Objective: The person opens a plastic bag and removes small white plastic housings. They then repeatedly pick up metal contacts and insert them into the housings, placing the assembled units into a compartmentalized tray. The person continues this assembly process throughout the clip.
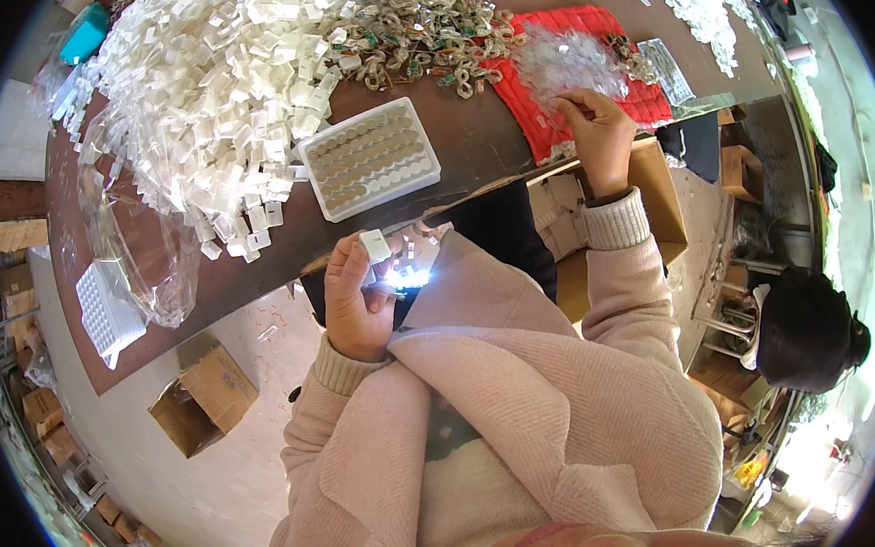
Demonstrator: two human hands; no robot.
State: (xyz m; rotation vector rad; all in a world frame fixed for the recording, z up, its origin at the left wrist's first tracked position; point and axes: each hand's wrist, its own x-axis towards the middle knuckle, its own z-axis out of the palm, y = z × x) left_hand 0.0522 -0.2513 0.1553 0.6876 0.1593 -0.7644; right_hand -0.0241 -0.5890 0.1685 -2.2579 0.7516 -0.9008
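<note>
My left hand (352,304) is closed round a small white plastic case (375,245), held up near the table's front edge. Bright white lights (408,277) glow right beside those fingers, and their glare hides detail. Further right, my right hand (604,135) reaches over a red quilted cloth (524,105), thumb and forefinger pinched together. What sits in that pinch is too small to make out. Just beyond the fingertips lies a heap of small clear plastic pieces (573,63) on the cloth.
A white tray (431,181) holds rows of round discs. Behind it are piles of white plastic cases (235,75) and coiled wire strings (417,24). Cardboard boxes (219,392) stand on the floor, one below the table edge at right. Another person's dark-haired head (807,331) shows at far right.
</note>
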